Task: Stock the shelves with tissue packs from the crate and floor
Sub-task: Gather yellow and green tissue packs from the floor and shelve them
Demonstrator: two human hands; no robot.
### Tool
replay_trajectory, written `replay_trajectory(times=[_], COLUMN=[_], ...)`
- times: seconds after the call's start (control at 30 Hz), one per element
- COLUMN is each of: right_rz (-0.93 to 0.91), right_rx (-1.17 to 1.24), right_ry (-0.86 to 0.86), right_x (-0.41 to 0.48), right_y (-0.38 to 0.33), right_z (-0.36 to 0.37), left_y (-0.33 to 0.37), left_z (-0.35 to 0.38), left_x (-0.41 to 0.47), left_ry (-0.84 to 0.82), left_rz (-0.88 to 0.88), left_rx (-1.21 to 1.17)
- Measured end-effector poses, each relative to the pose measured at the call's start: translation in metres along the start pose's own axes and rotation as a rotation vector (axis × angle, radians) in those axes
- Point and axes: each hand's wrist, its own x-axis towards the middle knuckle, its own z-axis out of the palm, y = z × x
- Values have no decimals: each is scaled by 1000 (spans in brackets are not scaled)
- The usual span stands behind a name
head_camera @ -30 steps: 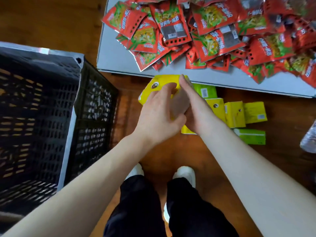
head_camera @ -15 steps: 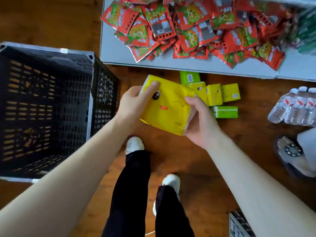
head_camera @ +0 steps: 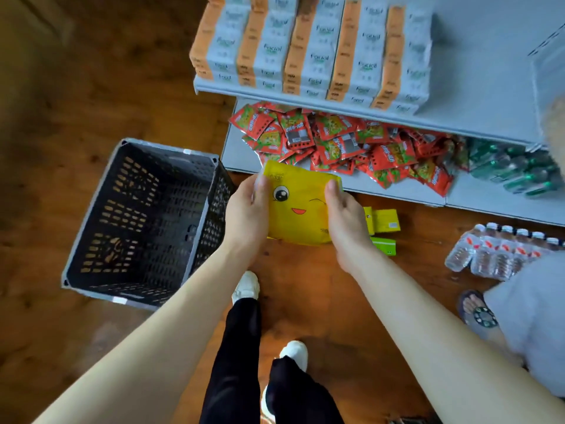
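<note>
We look down on a yellow pack (head_camera: 298,214) of tissues printed with a winking cartoon face. Both hands hold it in front of us, above the wooden floor (head_camera: 305,283) and just short of the lower shelf (head_camera: 241,153). The left hand (head_camera: 246,217) grips its left edge, thumb laid over the printed side and fingers curled behind. The right hand (head_camera: 345,223) grips the right edge the same way. Both bare forearms reach forward and draw together toward it, wrists about level, so the face is turned up toward us. We judge the pack light and soft: tissue under glossy film that would dent in a hard squeeze and might slide in a loose hold. Taking it by opposite edges, as here, seems the surest way, though one hand across the middle would probably do. To our left a black slatted crate (head_camera: 214,215) stands on the floor. Small packs (head_camera: 385,220), yellow and green, lie on the floor just beyond the right hand. The lower shelf carries a heap of red sachets (head_camera: 336,142) and some green bottles (head_camera: 519,171). The upper shelf (head_camera: 305,101) holds rows of orange and white tissues (head_camera: 315,47), with bare space to their right where we judge this pack could go. Bundled water bottles (head_camera: 495,254) lie on the floor at far right.
</note>
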Motion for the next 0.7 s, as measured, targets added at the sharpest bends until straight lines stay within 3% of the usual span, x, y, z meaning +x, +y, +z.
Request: replay_trajectory(times=[0.13,0.47,0.7], right_rz=[-79,-308,-319], right_rx=[-22,194,160], right_ry=[6,90,109], right_x=[-41,-120,-128], right_y=[-57,-188,-252], right_z=[-22,-56,-49], left_y=[58,196,256], left_z=[-19,-63,-92], left_x=[-27,-64,-50], left_ry=[30,87,73], left_rz=[28,123,271], left_rx=[-38,-216,-197])
